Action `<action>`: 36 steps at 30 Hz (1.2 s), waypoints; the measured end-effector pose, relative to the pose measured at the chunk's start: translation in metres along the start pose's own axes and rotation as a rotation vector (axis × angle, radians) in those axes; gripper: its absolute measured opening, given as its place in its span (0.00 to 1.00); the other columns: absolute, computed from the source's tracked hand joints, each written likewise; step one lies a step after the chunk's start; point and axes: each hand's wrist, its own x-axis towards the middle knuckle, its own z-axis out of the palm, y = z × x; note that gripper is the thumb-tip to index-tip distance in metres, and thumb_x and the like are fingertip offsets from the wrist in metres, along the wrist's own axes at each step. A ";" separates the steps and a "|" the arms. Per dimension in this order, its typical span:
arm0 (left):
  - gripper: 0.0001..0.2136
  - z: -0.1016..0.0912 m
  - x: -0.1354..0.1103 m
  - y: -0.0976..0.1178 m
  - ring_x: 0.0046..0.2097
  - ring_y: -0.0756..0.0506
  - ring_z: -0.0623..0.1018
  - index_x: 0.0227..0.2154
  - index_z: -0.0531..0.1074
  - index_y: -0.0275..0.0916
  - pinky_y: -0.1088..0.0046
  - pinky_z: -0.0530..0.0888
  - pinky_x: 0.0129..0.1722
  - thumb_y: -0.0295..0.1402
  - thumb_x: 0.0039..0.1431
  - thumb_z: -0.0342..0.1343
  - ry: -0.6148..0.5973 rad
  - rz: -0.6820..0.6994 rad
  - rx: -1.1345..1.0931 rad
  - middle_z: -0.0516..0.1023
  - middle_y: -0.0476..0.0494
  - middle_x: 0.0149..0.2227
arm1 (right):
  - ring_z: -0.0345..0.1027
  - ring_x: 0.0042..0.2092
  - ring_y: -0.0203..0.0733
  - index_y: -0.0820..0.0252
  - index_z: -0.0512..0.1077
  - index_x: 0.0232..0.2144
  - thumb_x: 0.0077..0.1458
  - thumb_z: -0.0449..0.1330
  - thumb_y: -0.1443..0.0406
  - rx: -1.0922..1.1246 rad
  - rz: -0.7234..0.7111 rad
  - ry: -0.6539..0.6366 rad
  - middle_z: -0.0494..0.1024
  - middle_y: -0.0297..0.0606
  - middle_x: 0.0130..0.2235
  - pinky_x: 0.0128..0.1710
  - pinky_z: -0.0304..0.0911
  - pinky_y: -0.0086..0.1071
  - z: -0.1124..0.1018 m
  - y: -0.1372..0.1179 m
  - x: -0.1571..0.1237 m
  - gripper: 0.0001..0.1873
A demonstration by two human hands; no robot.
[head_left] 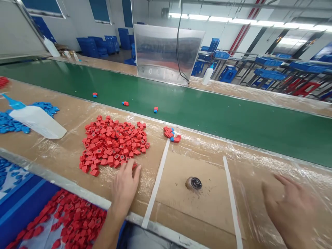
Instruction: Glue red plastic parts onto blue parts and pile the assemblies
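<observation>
Red pieces [114, 140]: small, blocky, smooth; we see them heaped left of the frame's centre.
Left hand [126, 181]: at the heap's lower edge; we cannot tell if its fingers grip a piece.
Right hand [295, 204]: blurred, lower right; we cannot tell its grip.
Tabletop [70, 148]: brown, under shiny wrinkled film, beside a smooth green belt [220, 107].
Room: blue crates [98, 46], upper left.
</observation>
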 end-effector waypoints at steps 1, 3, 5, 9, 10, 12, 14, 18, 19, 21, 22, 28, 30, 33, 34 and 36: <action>0.09 0.001 -0.002 0.002 0.36 0.42 0.78 0.42 0.70 0.42 0.70 0.67 0.34 0.39 0.65 0.48 -0.014 0.007 0.018 0.78 0.44 0.37 | 0.65 0.54 0.64 0.56 0.70 0.51 0.61 0.48 0.47 0.062 -0.062 -0.065 0.73 0.55 0.50 0.53 0.60 0.58 0.013 -0.015 0.015 0.27; 0.09 0.005 -0.005 0.002 0.37 0.41 0.79 0.41 0.68 0.41 0.69 0.68 0.34 0.38 0.66 0.47 -0.027 0.028 0.024 0.78 0.43 0.38 | 0.69 0.50 0.58 0.56 0.70 0.48 0.62 0.48 0.50 0.222 -0.179 -0.236 0.75 0.49 0.47 0.48 0.65 0.52 0.046 -0.048 0.047 0.22; 0.09 0.010 -0.009 -0.004 0.38 0.41 0.79 0.40 0.68 0.41 0.69 0.69 0.33 0.38 0.66 0.45 -0.017 0.058 -0.016 0.79 0.44 0.38 | 0.71 0.46 0.52 0.56 0.70 0.47 0.64 0.48 0.55 0.374 -0.284 -0.431 0.76 0.45 0.46 0.44 0.67 0.44 0.085 -0.086 0.079 0.18; 0.13 0.023 -0.016 -0.027 0.35 0.41 0.80 0.45 0.67 0.42 0.68 0.72 0.32 0.44 0.64 0.48 0.043 0.043 -0.162 0.80 0.47 0.34 | 0.72 0.42 0.43 0.58 0.70 0.49 0.63 0.51 0.64 0.432 -0.445 -0.657 0.74 0.43 0.45 0.44 0.67 0.34 0.169 -0.168 0.137 0.15; 0.15 0.026 -0.018 -0.033 0.34 0.42 0.80 0.47 0.67 0.43 0.69 0.73 0.32 0.45 0.63 0.50 0.060 0.035 -0.209 0.80 0.47 0.35 | 0.72 0.41 0.42 0.58 0.69 0.51 0.63 0.51 0.65 0.422 -0.467 -0.679 0.74 0.42 0.45 0.45 0.66 0.34 0.188 -0.188 0.149 0.16; 0.17 0.030 -0.020 -0.042 0.36 0.43 0.80 0.49 0.69 0.45 0.70 0.74 0.34 0.46 0.60 0.53 0.080 0.049 -0.316 0.80 0.46 0.39 | 0.71 0.41 0.42 0.58 0.65 0.58 0.64 0.51 0.65 0.389 -0.493 -0.711 0.72 0.44 0.47 0.46 0.65 0.34 0.222 -0.225 0.167 0.21; 0.15 0.032 -0.020 -0.046 0.36 0.44 0.79 0.44 0.74 0.45 0.71 0.75 0.36 0.46 0.59 0.55 0.084 0.059 -0.432 0.80 0.45 0.40 | 0.69 0.44 0.45 0.56 0.58 0.63 0.65 0.53 0.63 0.349 -0.508 -0.732 0.69 0.46 0.49 0.47 0.63 0.36 0.248 -0.258 0.179 0.26; 0.14 0.029 -0.018 -0.044 0.30 0.45 0.76 0.39 0.78 0.45 0.72 0.74 0.32 0.47 0.55 0.59 0.084 -0.004 -0.631 0.79 0.45 0.34 | 0.65 0.50 0.52 0.54 0.59 0.63 0.64 0.55 0.58 0.298 -0.527 -0.753 0.66 0.49 0.53 0.48 0.62 0.40 0.276 -0.304 0.190 0.26; 0.14 0.028 -0.018 -0.043 0.29 0.45 0.76 0.38 0.78 0.46 0.72 0.74 0.32 0.47 0.54 0.60 0.086 -0.015 -0.663 0.79 0.46 0.33 | 0.64 0.51 0.52 0.56 0.63 0.60 0.64 0.56 0.57 0.294 -0.524 -0.752 0.66 0.49 0.53 0.48 0.61 0.41 0.278 -0.310 0.192 0.24; 0.13 0.027 -0.018 -0.041 0.33 0.43 0.77 0.38 0.79 0.47 0.71 0.74 0.35 0.46 0.52 0.62 0.105 -0.037 -0.703 0.80 0.46 0.35 | 0.64 0.50 0.50 0.60 0.68 0.53 0.64 0.57 0.59 0.292 -0.501 -0.746 0.67 0.47 0.52 0.49 0.61 0.42 0.277 -0.314 0.193 0.18; 0.13 0.026 -0.019 -0.040 0.35 0.43 0.78 0.38 0.79 0.47 0.71 0.74 0.37 0.46 0.52 0.62 0.110 -0.050 -0.712 0.81 0.46 0.36 | 0.65 0.49 0.48 0.62 0.69 0.50 0.63 0.57 0.60 0.295 -0.482 -0.743 0.68 0.46 0.51 0.48 0.62 0.42 0.274 -0.311 0.193 0.15; 0.14 0.020 -0.026 -0.019 0.28 0.47 0.74 0.43 0.78 0.43 0.74 0.72 0.30 0.42 0.56 0.60 -0.150 -0.034 -0.772 0.77 0.48 0.27 | 0.70 0.42 0.47 0.65 0.65 0.50 0.61 0.53 0.71 0.399 -0.314 -0.721 0.76 0.47 0.43 0.43 0.62 0.36 0.213 -0.252 0.177 0.14; 0.13 0.022 -0.030 -0.004 0.31 0.47 0.75 0.43 0.77 0.41 0.74 0.72 0.32 0.39 0.57 0.60 -0.234 0.005 -0.868 0.77 0.47 0.29 | 0.71 0.41 0.45 0.65 0.64 0.51 0.62 0.52 0.68 0.454 -0.269 -0.723 0.77 0.46 0.43 0.41 0.63 0.36 0.172 -0.221 0.159 0.15; 0.12 0.030 -0.042 0.020 0.33 0.47 0.75 0.44 0.76 0.41 0.75 0.73 0.34 0.37 0.58 0.59 -0.321 0.068 -0.998 0.78 0.46 0.33 | 0.72 0.42 0.43 0.61 0.68 0.48 0.63 0.52 0.62 0.551 -0.245 -0.767 0.77 0.43 0.45 0.41 0.66 0.34 0.098 -0.175 0.118 0.14; 0.12 0.032 -0.047 0.029 0.34 0.47 0.76 0.44 0.76 0.41 0.75 0.73 0.35 0.36 0.58 0.59 -0.342 0.090 -1.022 0.78 0.45 0.34 | 0.72 0.43 0.43 0.60 0.69 0.49 0.63 0.52 0.61 0.619 -0.227 -0.788 0.77 0.42 0.45 0.41 0.67 0.35 0.074 -0.161 0.102 0.15; 0.13 0.037 -0.056 0.044 0.35 0.47 0.76 0.45 0.76 0.41 0.75 0.73 0.36 0.36 0.59 0.58 -0.390 0.130 -1.048 0.78 0.45 0.35 | 0.72 0.43 0.44 0.60 0.69 0.50 0.63 0.53 0.59 0.783 -0.158 -0.808 0.77 0.43 0.44 0.41 0.69 0.37 0.032 -0.139 0.068 0.17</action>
